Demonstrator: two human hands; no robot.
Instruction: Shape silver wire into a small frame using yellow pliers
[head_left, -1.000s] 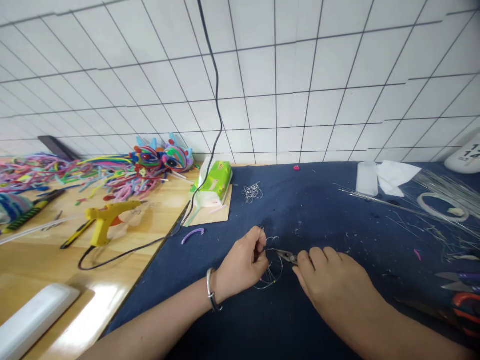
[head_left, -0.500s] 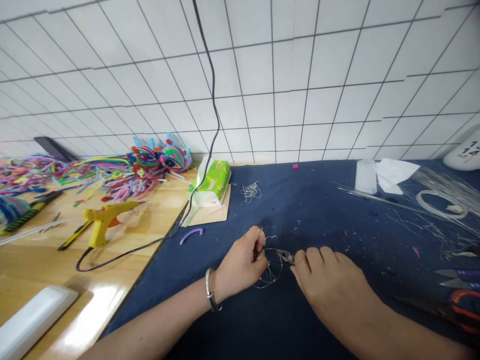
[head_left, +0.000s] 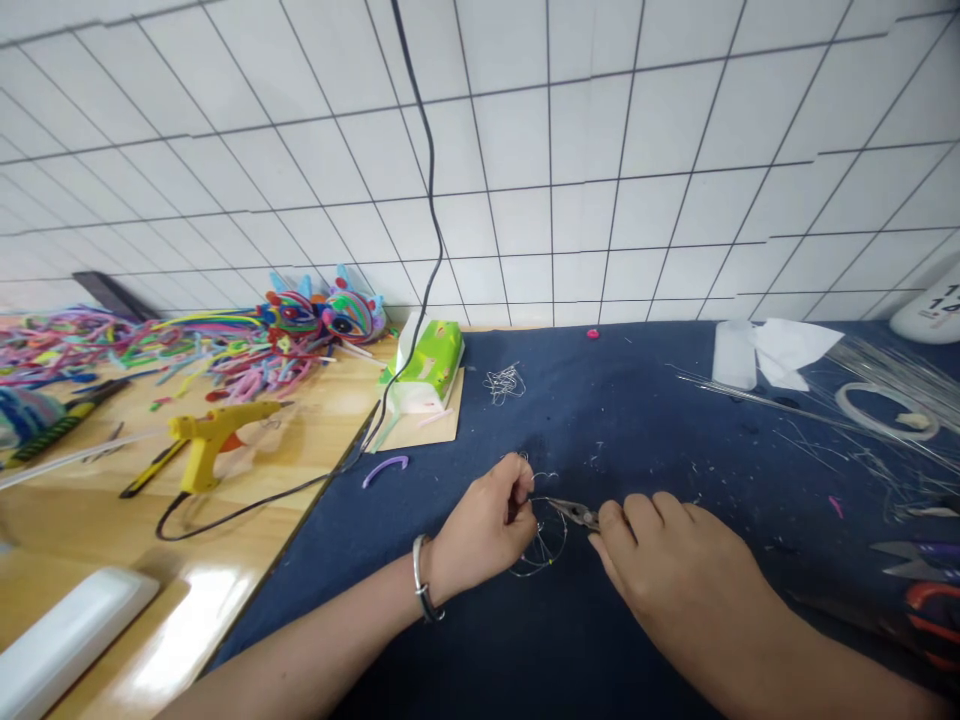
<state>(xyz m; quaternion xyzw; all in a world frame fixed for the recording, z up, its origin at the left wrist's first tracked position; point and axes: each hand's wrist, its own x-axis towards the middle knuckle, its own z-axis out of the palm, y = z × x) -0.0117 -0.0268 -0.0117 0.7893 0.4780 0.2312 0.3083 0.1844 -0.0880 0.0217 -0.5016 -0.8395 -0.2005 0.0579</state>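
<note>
Two bare hands meet over the dark blue cloth mat [head_left: 645, 420], near its front middle, with a loose looped form of thin silver wire [head_left: 541, 545] lying between them. The left hand [head_left: 484, 530], a metal bangle on its wrist, is curled with thumb and fingertips pinched on the upper left part of the wire form. The right hand [head_left: 671, 575] is closed around the handles of small slim-nosed metal pliers [head_left: 574, 513]; only the nose shows past the fingers. The pliers' long axis runs nearly level, from the right hand leftward, and the tip ends just beside the left fingertips, at the top of the wire loops. Whether the nose is actually biting on a strand is too fine to tell. The wire form sits closer to the left hand, touching it, with most of its loops hanging toward the person below the pliers.

Farther back on the mat lies a small tangle of silver wire [head_left: 504, 383], well apart from the hands. Left of the mat, on the wooden tabletop [head_left: 315, 430], rest a yellow hot-glue gun [head_left: 214, 440], a green tissue pack [head_left: 429, 365] and a heap of bright chenille stems [head_left: 225, 350].
</note>
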